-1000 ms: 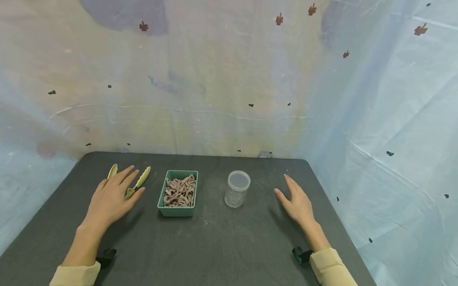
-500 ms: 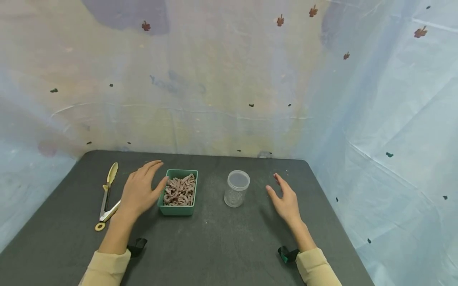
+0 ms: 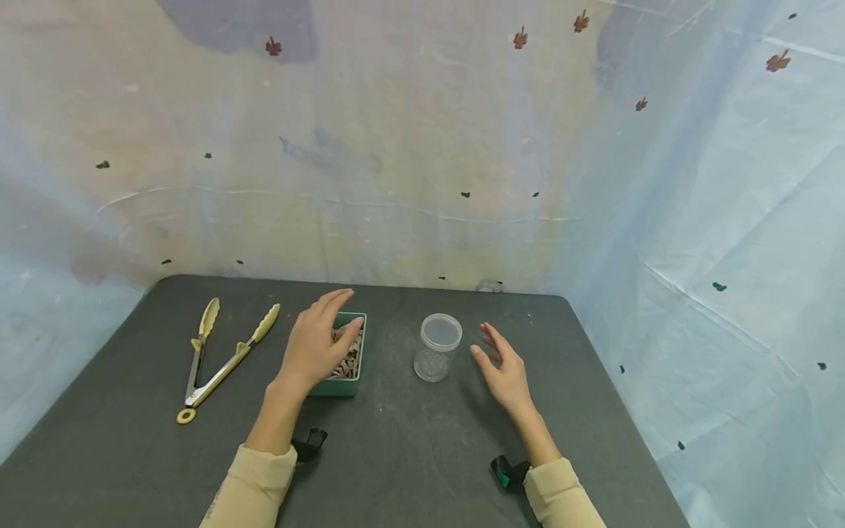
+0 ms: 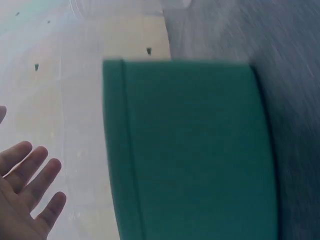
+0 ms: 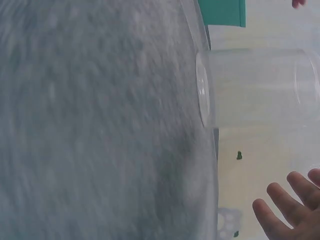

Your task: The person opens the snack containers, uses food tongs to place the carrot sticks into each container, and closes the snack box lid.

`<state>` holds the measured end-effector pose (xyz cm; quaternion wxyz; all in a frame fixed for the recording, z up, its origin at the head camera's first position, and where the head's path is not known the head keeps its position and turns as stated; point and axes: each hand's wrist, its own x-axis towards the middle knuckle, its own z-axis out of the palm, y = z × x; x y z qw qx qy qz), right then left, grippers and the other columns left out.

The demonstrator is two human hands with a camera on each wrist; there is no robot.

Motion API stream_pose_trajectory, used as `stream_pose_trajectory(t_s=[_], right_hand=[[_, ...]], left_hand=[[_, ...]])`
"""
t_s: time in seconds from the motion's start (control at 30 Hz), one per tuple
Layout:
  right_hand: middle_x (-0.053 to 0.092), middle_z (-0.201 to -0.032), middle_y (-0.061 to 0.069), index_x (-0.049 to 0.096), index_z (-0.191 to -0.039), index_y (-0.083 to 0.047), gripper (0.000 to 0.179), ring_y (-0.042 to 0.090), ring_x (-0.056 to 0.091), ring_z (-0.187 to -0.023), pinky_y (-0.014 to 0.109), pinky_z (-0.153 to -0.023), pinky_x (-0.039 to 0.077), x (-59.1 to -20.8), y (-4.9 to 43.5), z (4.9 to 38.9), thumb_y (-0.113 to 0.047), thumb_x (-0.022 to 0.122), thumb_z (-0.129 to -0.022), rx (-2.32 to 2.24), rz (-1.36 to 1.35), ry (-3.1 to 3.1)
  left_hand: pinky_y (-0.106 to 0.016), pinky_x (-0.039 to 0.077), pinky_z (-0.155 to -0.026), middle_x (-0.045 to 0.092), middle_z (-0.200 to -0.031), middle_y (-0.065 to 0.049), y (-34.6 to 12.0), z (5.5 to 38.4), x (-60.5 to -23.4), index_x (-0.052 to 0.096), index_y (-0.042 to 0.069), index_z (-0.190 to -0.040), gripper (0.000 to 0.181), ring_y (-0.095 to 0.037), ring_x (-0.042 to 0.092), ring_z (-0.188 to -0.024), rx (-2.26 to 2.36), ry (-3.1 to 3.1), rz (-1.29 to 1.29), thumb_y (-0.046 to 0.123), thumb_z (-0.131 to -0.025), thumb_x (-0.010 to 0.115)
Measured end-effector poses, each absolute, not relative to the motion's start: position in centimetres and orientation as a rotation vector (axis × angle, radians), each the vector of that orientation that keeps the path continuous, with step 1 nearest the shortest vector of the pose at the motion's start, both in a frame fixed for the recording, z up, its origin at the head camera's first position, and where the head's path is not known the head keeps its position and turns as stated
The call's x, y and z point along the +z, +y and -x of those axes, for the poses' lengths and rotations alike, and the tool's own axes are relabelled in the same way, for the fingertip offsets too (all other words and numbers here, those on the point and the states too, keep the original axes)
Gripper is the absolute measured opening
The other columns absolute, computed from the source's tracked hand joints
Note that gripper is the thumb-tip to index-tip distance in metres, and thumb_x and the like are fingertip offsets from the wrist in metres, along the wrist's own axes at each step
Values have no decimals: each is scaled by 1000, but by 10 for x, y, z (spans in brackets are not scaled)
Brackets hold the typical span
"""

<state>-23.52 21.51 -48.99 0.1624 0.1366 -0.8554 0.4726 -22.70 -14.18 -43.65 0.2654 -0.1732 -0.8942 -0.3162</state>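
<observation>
My left hand [image 3: 315,350] hovers over the left part of a green rectangular tub [image 3: 335,388], its fingers extended and holding nothing. Brownish-grey strips [image 3: 348,362] fill the tub, partly hidden behind that hand. In the left wrist view the tub's side wall [image 4: 195,150] looms close, with the spread left fingers [image 4: 42,182] off to its side. A clear, lidded jar [image 3: 437,350] stands upright to the right of the tub. Just right of the jar is my right hand [image 3: 507,375], fingers loosely extended, apart from it. The right wrist view shows the transparent jar [image 5: 257,87] beyond the fingers [image 5: 285,205].
Tongs with yellow tips [image 3: 221,374] lie spread apart on the left of the dark table [image 3: 396,469]. A pale plastic sheet [image 3: 409,147] with small leaf shapes hangs behind the table and along its right side.
My left hand has moved right, from above the tongs to over the tub, uncovering the tongs. My right hand has shifted left toward the jar. The tub and jar stay in place.
</observation>
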Motion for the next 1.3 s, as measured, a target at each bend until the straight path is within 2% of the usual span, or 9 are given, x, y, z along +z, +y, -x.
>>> stream_pose_trajectory(t_s=[0.37, 0.5, 0.63, 0.83, 0.97, 1.3], right_hand=[[48, -159, 13, 41, -160, -8, 66, 38, 53, -139, 57, -106, 49, -499, 196, 237, -25, 70, -103, 1518, -452, -2445], [47, -159, 17, 40, -160, -5, 71, 38, 53, -139, 58, -105, 50, -503, 189, 239, -17, 75, -99, 1574, -458, -2432], [47, -157, 21, 39, -160, -2, 75, 41, 54, -137, 61, -102, 50, -505, 184, 241, -12, 77, -96, 1616, -460, -2419], [46, -159, 15, 38, -162, -10, 78, 39, 50, -141, 58, -104, 51, -504, 181, 242, -21, 78, -96, 1590, -454, -2494], [43, -161, 16, 35, -163, -11, 81, 42, 48, -142, 60, -106, 49, -507, 182, 242, -26, 78, -97, 1562, -437, -2558], [43, -161, 15, 32, -164, -11, 81, 39, 48, -143, 59, -108, 47, -509, 179, 246, -28, 76, -98, 1581, -503, -2617]], left_hand=[[-65, 36, -113, 51, -154, -14, -103, 237, -435, 50, 9, -154, 55, -38, 50, -140, -982, -2422, 571, 35, -107, 61], [-66, 35, -114, 49, -156, -14, -91, 240, -436, 49, 11, -156, 56, -37, 48, -142, -1009, -2450, 616, 37, -107, 61], [-66, 32, -117, 45, -161, -9, -82, 244, -436, 45, 16, -159, 59, -35, 45, -146, -1043, -2497, 668, 40, -107, 60], [-65, 31, -118, 37, -166, -3, -72, 251, -436, 38, 21, -163, 64, -33, 38, -151, -1108, -2552, 805, 41, -106, 61], [-61, 33, -119, 33, -168, -2, -66, 258, -437, 35, 22, -164, 66, -30, 34, -153, -1162, -2590, 935, 40, -106, 62], [-62, 32, -118, 24, -172, 1, -56, 270, -437, 30, 25, -166, 71, -30, 36, -152, -1046, -2781, 1111, 45, -106, 61]])
